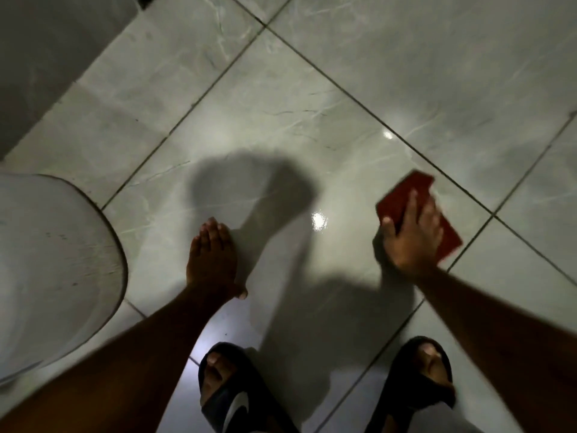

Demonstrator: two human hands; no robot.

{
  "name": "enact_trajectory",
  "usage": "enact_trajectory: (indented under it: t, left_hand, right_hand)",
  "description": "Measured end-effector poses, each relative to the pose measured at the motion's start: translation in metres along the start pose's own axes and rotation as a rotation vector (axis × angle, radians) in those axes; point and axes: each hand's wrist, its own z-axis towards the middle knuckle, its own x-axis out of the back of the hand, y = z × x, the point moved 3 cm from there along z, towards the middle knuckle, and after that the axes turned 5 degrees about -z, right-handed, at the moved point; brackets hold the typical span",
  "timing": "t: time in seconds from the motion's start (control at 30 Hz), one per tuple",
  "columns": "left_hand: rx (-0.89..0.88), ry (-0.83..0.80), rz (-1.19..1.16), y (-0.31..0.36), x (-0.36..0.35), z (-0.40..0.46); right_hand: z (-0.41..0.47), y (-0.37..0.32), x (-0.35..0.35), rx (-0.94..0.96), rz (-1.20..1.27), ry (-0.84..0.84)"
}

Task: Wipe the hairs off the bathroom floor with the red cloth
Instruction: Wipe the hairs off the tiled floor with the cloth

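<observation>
Both feet in black open-toed rubber slides (229,392) sit closest under me, planted wide on the glossy grey marble-look tiled floor (312,98), which I take as my way of crouching low enough to reach the tiles. Between and ahead of them is the thing that matters: the flat, folded red cloth (409,195), lying on the tile to my front right, close to a dark grout line. My right hand (412,235) is spread flat on top of it, fingers apart and palm down, pinning it rather than gripping; pressing that way should keep the whole folded face in contact so it drags hairs along. My left hand (212,257) holds nothing. It lies open on the bare tile, well apart from the other, fingers together, probably propping my weight as I lean.

Further out on the left is the rounded white toilet bowl (56,260), just beside my left forearm. Any hairs are too fine to make out among the glare spots and my own shadow.
</observation>
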Motion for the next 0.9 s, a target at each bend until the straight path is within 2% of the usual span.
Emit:
enact_trajectory:
  t: [0.07, 0.13, 0.2, 0.27, 0.3, 0.33, 0.37, 0.4, 0.47, 0.53, 0.67, 0.77, 0.8, 0.83, 0.87, 0.9]
  left_hand:
    - [0.006, -0.016, 0.009, 0.002, 0.001, 0.001]
    - [0.009, -0.017, 0.017, 0.003, 0.002, 0.001]
    - [0.01, -0.011, 0.028, 0.004, 0.002, 0.0]
    - [0.019, -0.013, 0.036, 0.005, 0.003, -0.001]
    - [0.021, -0.008, 0.043, 0.006, 0.002, 0.0]
    - [0.018, -0.003, 0.052, 0.007, 0.002, 0.001]
    - [0.018, -0.003, 0.06, 0.007, 0.002, 0.002]
    - [0.018, -0.008, 0.063, 0.007, 0.002, 0.003]
    - [0.025, -0.018, 0.055, 0.005, 0.002, 0.002]
    - [0.028, -0.031, 0.058, 0.006, 0.004, 0.001]
    - [0.02, -0.026, 0.073, 0.008, 0.007, -0.001]
    - [0.003, -0.014, 0.076, 0.01, 0.01, -0.006]
    - [0.005, -0.008, 0.073, 0.01, 0.011, -0.007]
    - [0.008, -0.005, 0.073, 0.01, 0.011, -0.008]
    - [0.011, -0.005, 0.075, 0.01, 0.011, -0.007]
    - [0.012, -0.006, 0.081, 0.01, 0.01, -0.007]
  right_hand:
    - [-0.068, -0.002, -0.019, -0.079, 0.013, -0.029]
    - [-0.121, -0.026, -0.031, 0.083, -0.058, -0.087]
    - [-0.135, -0.059, -0.036, 0.452, -0.067, -0.137]
    - [-0.1, -0.087, -0.031, 0.902, -0.075, -0.171]
    - [-0.071, -0.096, -0.024, 1.088, -0.115, -0.142]
    - [-0.037, -0.101, -0.017, 1.178, -0.157, -0.083]
    - [-0.002, -0.101, -0.01, 1.143, -0.172, -0.029]
    - [0.031, -0.096, -0.003, 0.997, -0.164, -0.004]
    - [0.08, -0.065, 0.011, 0.58, -0.11, 0.033]
    - [0.099, -0.014, 0.022, 0.273, -0.055, 0.039]
    - [0.057, 0.062, 0.028, 0.006, 0.021, -0.006]
    - [-0.013, 0.048, 0.007, -0.208, 0.068, 0.018]
    - [-0.04, 0.031, -0.002, -0.221, 0.086, -0.008]
    - [-0.065, 0.013, -0.011, -0.147, 0.091, -0.044]
    - [-0.088, -0.003, -0.019, 0.029, 0.066, -0.102]
    - [-0.108, -0.014, -0.028, 0.301, -0.008, -0.188]
